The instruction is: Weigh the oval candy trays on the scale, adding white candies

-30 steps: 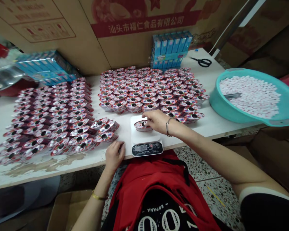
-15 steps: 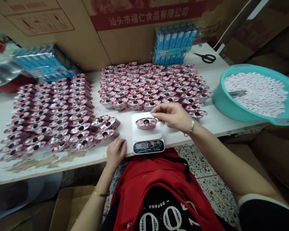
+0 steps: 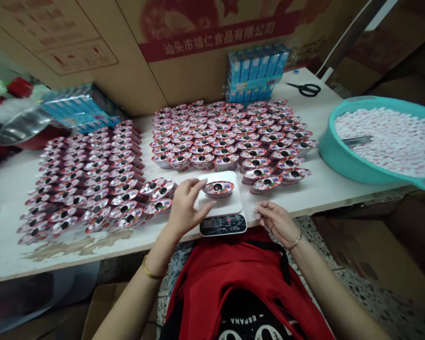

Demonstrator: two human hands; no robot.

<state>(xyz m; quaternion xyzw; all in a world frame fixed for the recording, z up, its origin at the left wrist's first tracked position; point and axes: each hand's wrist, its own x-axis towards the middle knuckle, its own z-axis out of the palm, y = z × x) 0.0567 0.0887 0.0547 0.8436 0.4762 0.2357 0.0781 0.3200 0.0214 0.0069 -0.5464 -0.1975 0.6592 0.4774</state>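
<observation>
Left hand (image 3: 184,205) spreads beside a shiny oval box (image 3: 222,189) on a smooth scale (image 3: 231,205); right hand (image 3: 278,223) pinched (contents unclear).

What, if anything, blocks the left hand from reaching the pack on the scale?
Nothing visible does. The left hand is open right beside the left end of the pack on the scale; contact is unclear. The nearest other packs stand left of that hand, outside the gap.
</observation>
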